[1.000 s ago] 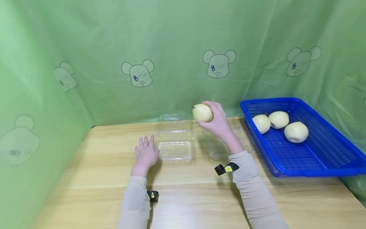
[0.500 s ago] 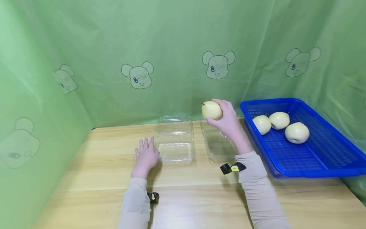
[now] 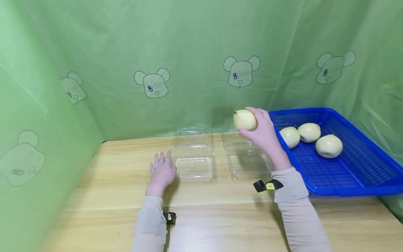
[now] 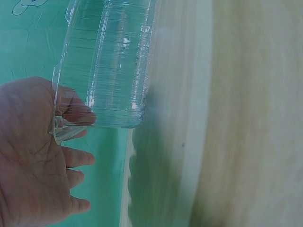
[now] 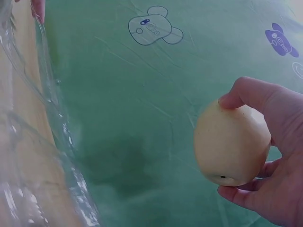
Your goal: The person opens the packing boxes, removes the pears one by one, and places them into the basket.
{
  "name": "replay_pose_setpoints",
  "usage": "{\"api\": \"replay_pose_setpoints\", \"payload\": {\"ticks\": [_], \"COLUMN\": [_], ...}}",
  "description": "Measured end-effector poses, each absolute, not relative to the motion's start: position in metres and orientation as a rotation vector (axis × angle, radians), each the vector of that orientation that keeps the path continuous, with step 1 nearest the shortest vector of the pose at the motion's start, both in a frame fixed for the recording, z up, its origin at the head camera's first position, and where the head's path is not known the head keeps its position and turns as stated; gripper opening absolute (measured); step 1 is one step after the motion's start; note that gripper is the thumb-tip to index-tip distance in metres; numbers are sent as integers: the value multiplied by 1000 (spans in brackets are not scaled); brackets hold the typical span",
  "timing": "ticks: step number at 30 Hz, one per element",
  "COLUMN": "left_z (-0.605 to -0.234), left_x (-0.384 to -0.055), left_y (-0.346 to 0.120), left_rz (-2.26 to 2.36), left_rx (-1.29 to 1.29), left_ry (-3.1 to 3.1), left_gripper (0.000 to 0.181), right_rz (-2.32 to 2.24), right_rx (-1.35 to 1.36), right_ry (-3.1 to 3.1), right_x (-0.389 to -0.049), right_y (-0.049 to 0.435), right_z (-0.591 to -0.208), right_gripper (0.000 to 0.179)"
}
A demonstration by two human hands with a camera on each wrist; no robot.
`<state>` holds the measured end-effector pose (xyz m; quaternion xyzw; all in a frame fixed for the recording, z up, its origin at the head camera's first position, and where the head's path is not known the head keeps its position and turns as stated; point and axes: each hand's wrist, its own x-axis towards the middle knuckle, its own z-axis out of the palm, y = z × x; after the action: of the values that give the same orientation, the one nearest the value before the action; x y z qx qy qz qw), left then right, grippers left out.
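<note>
My right hand (image 3: 262, 131) grips a pale yellow pear (image 3: 245, 120), thumb and fingers curled round its sides, raised near the back of the table. In the right wrist view the pear (image 5: 232, 144) shows the small dark hollow at one end. Below it stands a clear plastic container (image 3: 248, 161) with its lid part folded back. My left hand (image 3: 162, 175) lies beside a second clear container (image 3: 194, 168), fingers straight and spread. In the left wrist view the thumb (image 4: 78, 111) overlaps the near corner of that container (image 4: 116, 71), partly seen through the plastic.
A blue plastic basket (image 3: 349, 175) stands on the right, with 3 more pears (image 3: 329, 146) in its far left part. Green sheeting (image 3: 195, 42) printed with bear heads rises behind and beside the wooden table (image 3: 214, 224).
My right hand has moved to the right with the pear, from between the two containers to above the right one. The left hand has stayed by its container.
</note>
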<state>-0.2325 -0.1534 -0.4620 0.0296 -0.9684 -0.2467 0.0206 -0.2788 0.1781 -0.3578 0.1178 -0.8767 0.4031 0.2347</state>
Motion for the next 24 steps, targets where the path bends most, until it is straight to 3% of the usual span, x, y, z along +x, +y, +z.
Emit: {"api": "replay_pose_setpoints", "payload": {"ticks": [24], "left_z": [-463], "left_x": [-234], "left_y": [-154], "left_rz": [-777], "left_rx": [90], "left_ry": [-3014], "left_gripper": [65], "right_rz": [987], "right_rx": [233], "right_ry": [-2394], "right_x": [-268], "right_y": [236], "right_z": [-330], "right_gripper": [73]}}
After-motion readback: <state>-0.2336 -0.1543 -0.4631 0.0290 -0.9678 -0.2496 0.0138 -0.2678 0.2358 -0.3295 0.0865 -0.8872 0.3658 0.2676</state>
